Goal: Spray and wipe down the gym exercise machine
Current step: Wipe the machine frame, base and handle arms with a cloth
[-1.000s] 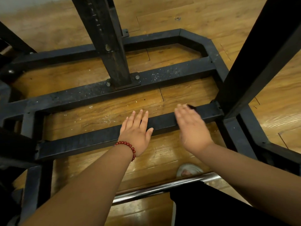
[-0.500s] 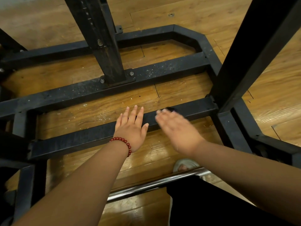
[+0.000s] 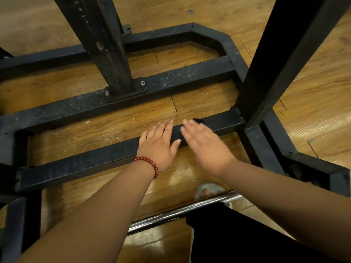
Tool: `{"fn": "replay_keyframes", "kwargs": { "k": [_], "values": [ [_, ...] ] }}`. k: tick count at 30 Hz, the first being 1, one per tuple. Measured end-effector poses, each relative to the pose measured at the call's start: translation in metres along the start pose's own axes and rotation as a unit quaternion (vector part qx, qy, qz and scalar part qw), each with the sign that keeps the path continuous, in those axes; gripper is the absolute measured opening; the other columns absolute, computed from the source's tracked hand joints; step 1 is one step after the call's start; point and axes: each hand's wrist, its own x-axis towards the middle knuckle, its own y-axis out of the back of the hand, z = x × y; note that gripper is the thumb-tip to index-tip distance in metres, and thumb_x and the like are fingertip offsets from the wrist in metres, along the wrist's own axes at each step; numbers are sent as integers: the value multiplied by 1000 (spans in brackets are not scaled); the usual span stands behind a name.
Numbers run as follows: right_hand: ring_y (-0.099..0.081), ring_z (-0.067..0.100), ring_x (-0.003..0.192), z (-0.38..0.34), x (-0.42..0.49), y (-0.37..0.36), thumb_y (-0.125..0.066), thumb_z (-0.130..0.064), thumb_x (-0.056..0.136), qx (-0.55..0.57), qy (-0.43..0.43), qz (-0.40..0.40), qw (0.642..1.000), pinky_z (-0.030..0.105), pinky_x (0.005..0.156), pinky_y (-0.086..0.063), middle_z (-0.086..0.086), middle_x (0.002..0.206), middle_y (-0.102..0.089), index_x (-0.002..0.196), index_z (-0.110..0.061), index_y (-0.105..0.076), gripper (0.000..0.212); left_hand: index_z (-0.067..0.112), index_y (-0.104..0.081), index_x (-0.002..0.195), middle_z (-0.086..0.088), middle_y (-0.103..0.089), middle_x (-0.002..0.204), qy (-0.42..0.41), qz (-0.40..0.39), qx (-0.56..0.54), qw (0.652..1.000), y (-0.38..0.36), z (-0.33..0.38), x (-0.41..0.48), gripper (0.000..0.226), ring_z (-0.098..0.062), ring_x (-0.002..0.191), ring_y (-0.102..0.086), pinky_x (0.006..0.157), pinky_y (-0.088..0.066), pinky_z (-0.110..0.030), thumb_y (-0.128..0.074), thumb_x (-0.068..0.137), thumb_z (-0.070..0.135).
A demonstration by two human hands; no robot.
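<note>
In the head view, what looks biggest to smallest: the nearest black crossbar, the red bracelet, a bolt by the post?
1. nearest black crossbar
2. red bracelet
3. bolt; it is farther off, so it looks smaller.

Warm indoor light, glare streaks on the wood floor, right hand motion-blurred (frame edges bend).

R hand blurred, dark thing by its fingertips unclear; machine uprights cut off at top edge
</note>
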Motion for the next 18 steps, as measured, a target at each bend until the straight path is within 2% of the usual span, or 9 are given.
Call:
{"fn": "replay_keyframes", "kwargs": {
  "k": [1,3,6,7,9,11,14,18],
  "values": [
    [-18,27,148,1,0,-3,-67,-2,73,-20,39,1,999,41,117,-4,14,160,-20,151,-8,-11,96,25,1,156,4,-8,163,-6,-4,-5,1000,1,-2,0,63,-17,149,-7,119,-3,-36,-18,102,51],
    [-23,25,145,16,-5,-4,-72,2,65,-32,-5,9,999,43,116,-12,14,157,-30,150,-9,-19,101,24,3,156,4,-5,164,-25,-13,-6,1000,4,-7,-2,62,-17,149,-6,119,-2,-34,-20,103,48],
    [-5,28,149,32,-20,0,-58,7,79,36,-178,49,982,42,118,-4,17,161,-13,154,-9,-11,90,21,3,156,2,0,164,-25,-3,-4,1000,5,-17,-9,61,-17,150,-3,119,1,-31,-20,104,44],
    [2,29,149,31,-22,0,-53,6,83,47,-212,58,974,41,117,0,17,162,-7,154,-9,-7,86,21,3,156,2,1,164,-9,8,-3,1000,4,-21,-13,61,-17,150,-2,119,2,-31,-19,104,45],
    [18,27,146,22,-20,-4,-46,5,87,52,-221,51,972,41,114,13,17,162,7,152,-11,8,86,20,2,156,2,2,164,22,30,0,999,-1,-30,-23,62,-16,150,1,118,3,-31,-18,103,46],
    [22,27,144,8,-12,-9,-47,9,82,53,-146,41,987,40,112,17,14,160,15,148,-14,18,96,20,2,156,1,3,164,49,47,-5,998,-8,-39,-34,63,-15,150,5,118,6,-32,-18,102,46],
    [19,28,144,-11,-2,-14,-49,8,78,-24,52,7,998,41,114,14,14,157,17,148,-11,17,98,19,-3,156,0,2,164,92,66,-26,993,-14,-56,-51,63,-16,150,6,119,5,-34,-22,102,46],
    [15,30,144,-20,12,-5,-52,-5,88,-107,162,-1,981,44,116,6,15,157,13,150,-6,8,86,29,-1,155,-1,4,164,128,62,-2,990,-15,-86,-71,59,-19,150,8,120,6,-39,-19,102,47]
  ]
}}
